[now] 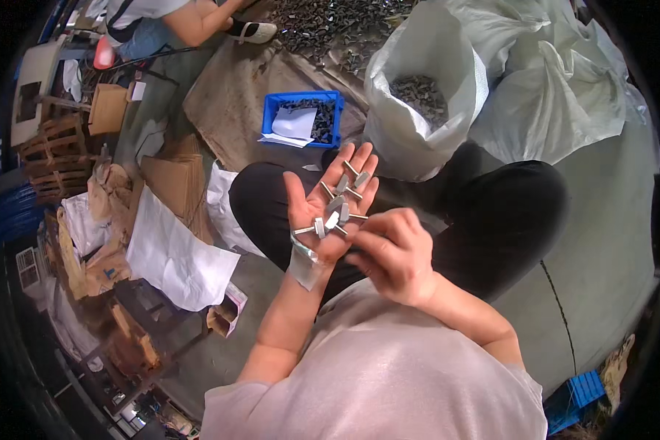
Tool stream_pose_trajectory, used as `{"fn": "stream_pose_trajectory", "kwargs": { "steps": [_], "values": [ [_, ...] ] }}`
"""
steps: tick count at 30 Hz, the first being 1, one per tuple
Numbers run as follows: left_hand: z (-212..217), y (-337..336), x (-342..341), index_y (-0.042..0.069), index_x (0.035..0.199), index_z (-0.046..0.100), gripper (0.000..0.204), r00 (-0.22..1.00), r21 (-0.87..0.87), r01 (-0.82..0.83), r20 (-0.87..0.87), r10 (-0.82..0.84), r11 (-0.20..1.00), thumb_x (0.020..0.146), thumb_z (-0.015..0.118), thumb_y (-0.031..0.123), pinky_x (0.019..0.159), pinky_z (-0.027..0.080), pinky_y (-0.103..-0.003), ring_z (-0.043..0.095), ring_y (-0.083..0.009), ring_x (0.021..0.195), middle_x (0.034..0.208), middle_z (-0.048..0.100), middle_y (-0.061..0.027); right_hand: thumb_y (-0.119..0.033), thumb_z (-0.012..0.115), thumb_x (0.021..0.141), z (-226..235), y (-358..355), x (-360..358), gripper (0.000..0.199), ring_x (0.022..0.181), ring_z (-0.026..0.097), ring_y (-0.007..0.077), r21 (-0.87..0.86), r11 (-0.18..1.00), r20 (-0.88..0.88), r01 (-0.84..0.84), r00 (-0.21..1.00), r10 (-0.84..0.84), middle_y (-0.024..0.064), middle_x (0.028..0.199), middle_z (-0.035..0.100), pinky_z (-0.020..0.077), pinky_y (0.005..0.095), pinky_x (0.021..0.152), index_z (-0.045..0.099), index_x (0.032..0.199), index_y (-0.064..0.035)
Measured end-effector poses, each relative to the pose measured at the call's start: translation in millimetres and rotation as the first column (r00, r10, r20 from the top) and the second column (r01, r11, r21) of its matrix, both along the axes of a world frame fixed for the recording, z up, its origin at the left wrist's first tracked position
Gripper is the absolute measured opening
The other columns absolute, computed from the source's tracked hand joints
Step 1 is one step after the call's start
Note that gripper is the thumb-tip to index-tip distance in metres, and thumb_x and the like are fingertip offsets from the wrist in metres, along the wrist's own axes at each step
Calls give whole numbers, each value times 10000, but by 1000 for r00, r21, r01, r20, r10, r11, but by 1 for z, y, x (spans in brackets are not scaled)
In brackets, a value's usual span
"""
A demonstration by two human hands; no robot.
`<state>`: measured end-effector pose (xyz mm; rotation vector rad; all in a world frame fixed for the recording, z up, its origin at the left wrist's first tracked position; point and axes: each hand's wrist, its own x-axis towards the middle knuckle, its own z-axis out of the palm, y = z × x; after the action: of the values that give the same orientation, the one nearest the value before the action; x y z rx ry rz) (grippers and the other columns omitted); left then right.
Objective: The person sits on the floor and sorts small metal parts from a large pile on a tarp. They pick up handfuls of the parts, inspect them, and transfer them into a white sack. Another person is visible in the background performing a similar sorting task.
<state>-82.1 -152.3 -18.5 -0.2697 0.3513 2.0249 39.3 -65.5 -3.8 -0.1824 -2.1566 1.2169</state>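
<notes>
In the head view, the left hand [314,210] is held palm up with its fingers spread, and a small group of metal bolts [342,213] lies loose across it. Their flat, blocky grey heads cluster from the middle of the palm up toward the fingers, the shanks pointing various ways. The right hand [402,253] is just beside the heel of that palm, to the right of the bolts and a little nearer the body — its fingers are curled in toward the thumb. The fingertips are blurred, so I cannot tell whether they pinch anything. A pale wrapping [305,268] covers part of the left wrist.

Both hands are above the person's crossed legs [491,220], in dark trousers. Beyond the left fingertips stands a blue crate [267,121] with dark pieces and white paper in it; to its right, a white sack [400,154] holds more dark pieces.
</notes>
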Motion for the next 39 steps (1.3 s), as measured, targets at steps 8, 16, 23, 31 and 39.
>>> {"fn": "stream_pose_trajectory", "kwargs": {
  "steps": [8, 16, 23, 31, 39],
  "values": [
    [-18, 0, 3, -25, 1432, 208, 940, 999, 89, 1, -49, 3, 996, 837, 437, 665, 1134, 204, -447, 157, -331, 1400, 1504, 162, -216, -182, 742, 534, 2, -25, -14, 418, 774, 538, 193, 192, 979, 53, -63, 997, 54, -7, 871, 575, 439, 323, 664, 690, 948, -152],
    [-4, 5, 2, 4, 1431, 246, 980, 998, 18, 3, -66, -2, 1000, 789, 452, 716, 1118, 247, -431, 199, -308, 1392, 1497, 225, -175, -99, 710, 606, -15, -17, -6, 323, 776, 540, 217, 23, 999, -83, 23, 996, -21, 22, 858, 575, 425, 332, 655, 664, 926, -107],
    [-2, 3, -1, 0, 1423, 257, 1015, 991, -33, -70, -116, 66, 997, 754, 456, 737, 1123, 252, -422, 256, -286, 1374, 1493, 239, -166, -135, 595, 875, -30, 10, -5, 402, 1099, 497, 354, -316, 900, 218, 301, 946, -240, 206, 1202, 521, 396, 391, 945, 503, 1230, 30],
    [-6, 6, 5, -15, 1440, 200, 982, 994, 137, -106, -13, 108, 985, 814, 391, 718, 1139, 177, -446, 176, -319, 1397, 1522, 143, -173, -411, 568, 865, 13, 7, -45, 831, 1364, 170, 456, -222, 955, 327, 195, 938, -116, 351, 1433, 188, 152, 515, 1109, 203, 1377, 133],
    [-37, -3, 17, -7, 1442, 192, 882, 955, 198, -51, -279, 106, 979, 876, 346, 652, 1138, 185, -435, 173, -300, 1401, 1518, 163, -165, -568, 495, 823, 9, -31, -69, 886, 1352, 162, 493, 110, 990, 428, 93, 894, -132, 373, 1402, 241, 61, 564, 1109, 343, 1314, 153]
  ]
}}
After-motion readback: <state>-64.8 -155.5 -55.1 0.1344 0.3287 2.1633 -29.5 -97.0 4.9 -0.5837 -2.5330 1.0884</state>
